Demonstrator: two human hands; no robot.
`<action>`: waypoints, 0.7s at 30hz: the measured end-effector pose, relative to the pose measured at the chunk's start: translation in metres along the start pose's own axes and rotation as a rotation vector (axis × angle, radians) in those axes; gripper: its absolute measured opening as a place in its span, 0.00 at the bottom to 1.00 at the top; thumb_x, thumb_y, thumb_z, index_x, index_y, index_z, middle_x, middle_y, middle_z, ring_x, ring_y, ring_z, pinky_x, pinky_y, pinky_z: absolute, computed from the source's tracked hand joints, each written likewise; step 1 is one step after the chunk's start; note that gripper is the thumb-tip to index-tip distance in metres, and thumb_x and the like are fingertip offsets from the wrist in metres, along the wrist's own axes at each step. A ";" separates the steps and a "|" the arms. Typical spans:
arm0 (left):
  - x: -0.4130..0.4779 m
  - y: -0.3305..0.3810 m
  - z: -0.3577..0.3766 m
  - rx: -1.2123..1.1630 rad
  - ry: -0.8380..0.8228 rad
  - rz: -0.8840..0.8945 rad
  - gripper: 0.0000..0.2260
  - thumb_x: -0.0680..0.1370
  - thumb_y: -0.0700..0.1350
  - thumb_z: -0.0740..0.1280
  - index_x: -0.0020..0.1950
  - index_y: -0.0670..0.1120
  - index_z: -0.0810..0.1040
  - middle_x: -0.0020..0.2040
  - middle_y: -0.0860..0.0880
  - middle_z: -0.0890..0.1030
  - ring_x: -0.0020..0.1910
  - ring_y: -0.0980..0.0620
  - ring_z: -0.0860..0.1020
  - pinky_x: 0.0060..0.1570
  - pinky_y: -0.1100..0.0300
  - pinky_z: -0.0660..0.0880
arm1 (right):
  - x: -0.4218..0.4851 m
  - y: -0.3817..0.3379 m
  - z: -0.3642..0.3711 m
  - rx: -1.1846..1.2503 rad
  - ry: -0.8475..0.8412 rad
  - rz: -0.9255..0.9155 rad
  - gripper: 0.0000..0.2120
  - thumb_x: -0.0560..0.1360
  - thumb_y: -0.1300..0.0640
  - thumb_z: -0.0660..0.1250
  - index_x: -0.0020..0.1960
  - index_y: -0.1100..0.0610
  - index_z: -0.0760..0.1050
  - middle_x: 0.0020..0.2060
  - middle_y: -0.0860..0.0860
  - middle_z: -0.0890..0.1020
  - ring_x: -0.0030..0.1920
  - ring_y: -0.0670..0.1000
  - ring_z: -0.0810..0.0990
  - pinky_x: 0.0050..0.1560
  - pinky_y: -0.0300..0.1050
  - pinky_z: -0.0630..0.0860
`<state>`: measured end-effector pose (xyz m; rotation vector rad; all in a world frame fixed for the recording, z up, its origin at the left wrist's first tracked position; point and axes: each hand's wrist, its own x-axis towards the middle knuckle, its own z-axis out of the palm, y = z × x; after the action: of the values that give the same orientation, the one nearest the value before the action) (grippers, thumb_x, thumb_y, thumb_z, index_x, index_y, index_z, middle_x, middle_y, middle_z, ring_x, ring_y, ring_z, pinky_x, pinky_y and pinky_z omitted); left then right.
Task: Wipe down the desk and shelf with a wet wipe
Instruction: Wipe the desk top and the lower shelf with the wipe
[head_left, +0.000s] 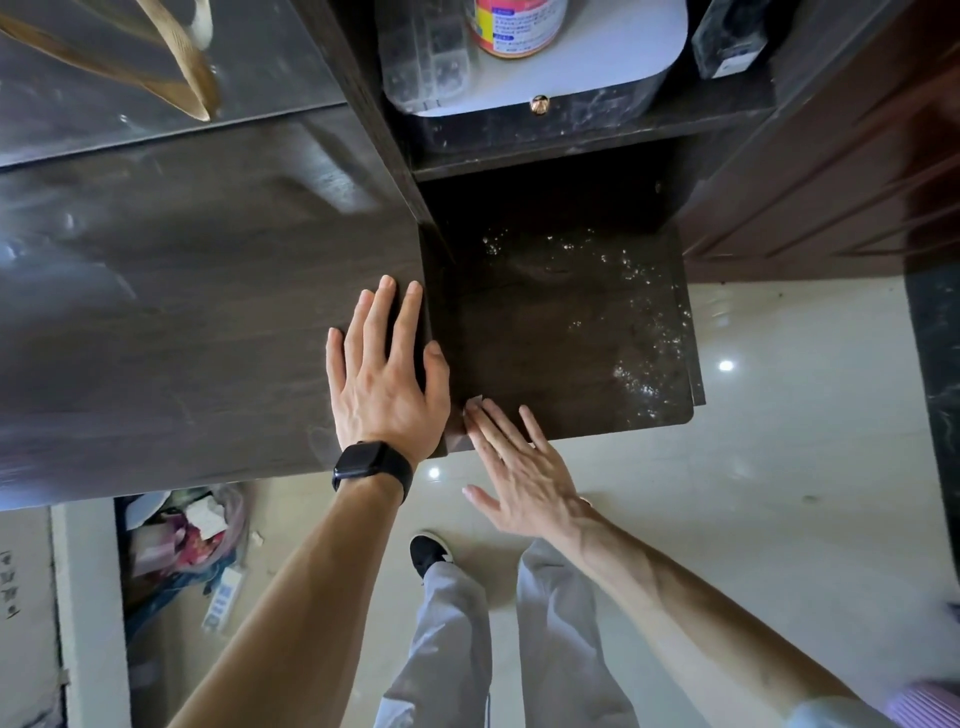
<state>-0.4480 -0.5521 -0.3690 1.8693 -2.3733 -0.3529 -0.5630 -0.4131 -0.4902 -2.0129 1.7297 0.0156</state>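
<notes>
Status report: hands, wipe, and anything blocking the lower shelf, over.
Left hand flat on the desk, open. Right hand presses the wet wipe at the lower shelf front-left corner, fingers straight. Droplets glisten on its right side; no obstacle seen.

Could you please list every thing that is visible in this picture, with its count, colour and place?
desk: one, dark brown, left.
shelf: one, dark brown, right of the desk, with wet droplets.
wet wipe: one, white, at the shelf's front left corner.
can: one, pink and yellow label, upper compartment.
clear box: one, transparent, left of the can.
knob: one, gold, below the can.
straps: two, beige, top left.
floor: cream, below.
shoe: one, black, on the floor.
watch: one, black, left wrist.
left hand: flat on the desk.
right hand: flat, fingertips on the wipe.
</notes>
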 end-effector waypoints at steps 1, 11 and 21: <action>0.000 0.000 0.000 0.005 -0.002 0.000 0.25 0.82 0.53 0.55 0.79 0.55 0.58 0.80 0.52 0.57 0.79 0.52 0.52 0.78 0.46 0.48 | 0.003 0.000 -0.002 0.001 0.005 0.013 0.42 0.77 0.37 0.58 0.82 0.59 0.49 0.82 0.52 0.49 0.81 0.50 0.42 0.79 0.59 0.50; 0.000 0.001 0.000 0.001 0.006 -0.009 0.25 0.82 0.52 0.55 0.79 0.55 0.58 0.80 0.53 0.57 0.79 0.51 0.53 0.78 0.46 0.49 | -0.008 -0.004 -0.003 0.044 0.016 0.027 0.36 0.80 0.44 0.54 0.82 0.58 0.47 0.82 0.51 0.49 0.81 0.49 0.43 0.79 0.58 0.50; 0.001 0.002 0.000 0.003 0.012 -0.015 0.25 0.81 0.54 0.55 0.79 0.56 0.59 0.80 0.54 0.57 0.79 0.53 0.52 0.78 0.48 0.48 | 0.075 0.039 -0.030 0.004 0.077 0.267 0.32 0.84 0.44 0.44 0.81 0.52 0.33 0.81 0.47 0.36 0.80 0.50 0.33 0.79 0.59 0.37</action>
<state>-0.4502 -0.5522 -0.3681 1.8860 -2.3547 -0.3385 -0.5937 -0.4967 -0.5006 -1.7870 2.0334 0.0232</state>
